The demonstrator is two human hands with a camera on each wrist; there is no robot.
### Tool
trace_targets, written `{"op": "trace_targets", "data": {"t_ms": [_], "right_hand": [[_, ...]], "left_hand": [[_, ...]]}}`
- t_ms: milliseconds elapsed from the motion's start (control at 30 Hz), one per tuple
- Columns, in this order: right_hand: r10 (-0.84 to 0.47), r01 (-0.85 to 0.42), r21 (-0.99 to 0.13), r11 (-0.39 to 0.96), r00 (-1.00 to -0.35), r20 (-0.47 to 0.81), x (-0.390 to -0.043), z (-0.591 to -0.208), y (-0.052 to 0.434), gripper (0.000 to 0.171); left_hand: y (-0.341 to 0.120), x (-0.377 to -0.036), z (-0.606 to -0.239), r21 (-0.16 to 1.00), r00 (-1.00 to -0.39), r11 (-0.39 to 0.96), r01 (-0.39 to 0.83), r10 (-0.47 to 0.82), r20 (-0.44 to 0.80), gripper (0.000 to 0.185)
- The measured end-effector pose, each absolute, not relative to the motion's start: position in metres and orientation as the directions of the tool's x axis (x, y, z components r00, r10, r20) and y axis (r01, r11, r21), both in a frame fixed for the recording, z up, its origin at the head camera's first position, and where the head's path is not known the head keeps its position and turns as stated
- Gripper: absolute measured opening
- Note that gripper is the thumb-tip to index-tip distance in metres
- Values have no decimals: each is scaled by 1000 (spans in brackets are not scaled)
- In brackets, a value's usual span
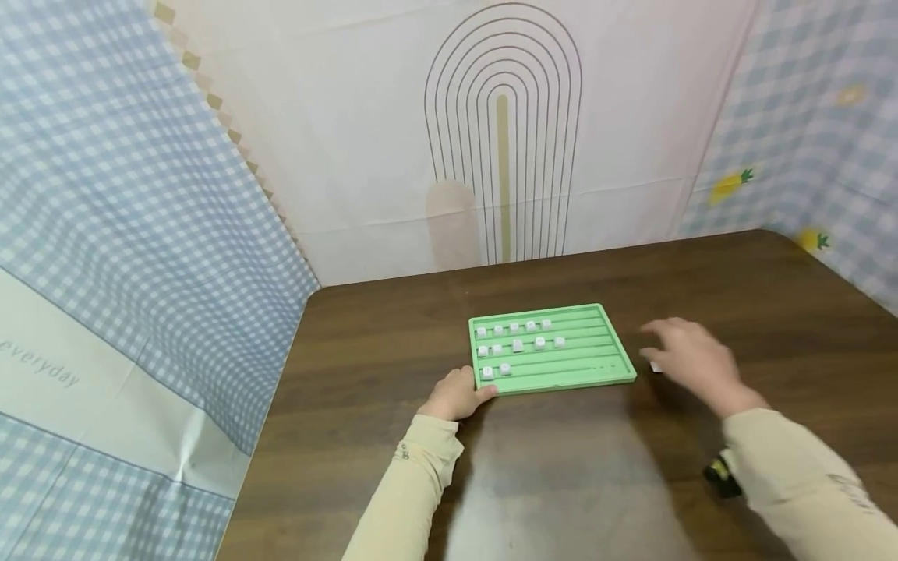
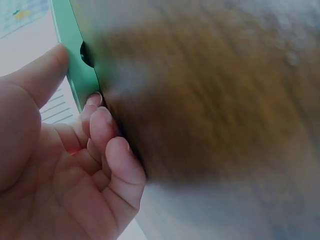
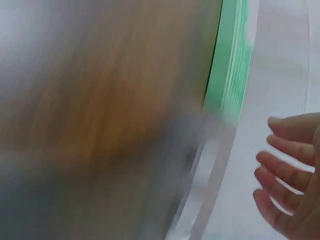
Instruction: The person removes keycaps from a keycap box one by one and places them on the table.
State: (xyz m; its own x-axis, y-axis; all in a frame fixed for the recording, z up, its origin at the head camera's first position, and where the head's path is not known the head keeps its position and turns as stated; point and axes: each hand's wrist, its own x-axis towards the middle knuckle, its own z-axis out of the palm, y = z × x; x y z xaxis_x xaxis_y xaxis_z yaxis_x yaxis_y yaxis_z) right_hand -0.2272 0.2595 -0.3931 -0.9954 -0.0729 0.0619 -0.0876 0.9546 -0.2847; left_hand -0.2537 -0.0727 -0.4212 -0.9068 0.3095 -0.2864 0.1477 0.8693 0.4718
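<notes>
- Dark wood table (image 1: 561, 483) fills the foreground, with a cream backdrop carrying an arch print behind it and blue checked cloth on both sides.
- Just ahead of the left hand (image 1: 456, 396) lies a green tray (image 1: 553, 347), flat on the table, its long axis running left to right and its grooved rows following the same line.
- That hand has its thumb (image 2: 42, 75) and curled fingers (image 2: 102, 125) on the tray's near-left corner, touching its edge, apparently to steady the tray.
- Small white tiles (image 1: 517, 344) sit in the rows beyond the left hand's fingertips, crowded toward the tray's left end; the right half is bare grooves.
- Beside the tray's right end the right hand (image 1: 691, 362) hovers above the table, blurred, with fingers (image 3: 285, 172) spread apart and nothing held.
- A small white piece (image 1: 655, 367) lies on the table just under that hand, between it and the tray; it may be another tile.
</notes>
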Motion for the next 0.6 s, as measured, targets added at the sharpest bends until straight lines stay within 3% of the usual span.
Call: {"op": "trace_targets", "data": {"t_ms": [233, 367, 600], "right_hand": [[-341, -365, -323, 873, -931, 132, -253, -413, 145, 25], [-366, -384, -296, 875, -923, 117, -257, -426, 114, 26], [-382, -412, -225, 883, -909, 167, -262, -430, 94, 7]], "left_hand": [[-68, -250, -423, 466, -909, 872, 151, 308, -280, 57], [-63, -249, -424, 460, -909, 876, 146, 302, -287, 54], [-65, -251, -424, 431, -912, 889, 154, 296, -284, 52]]}}
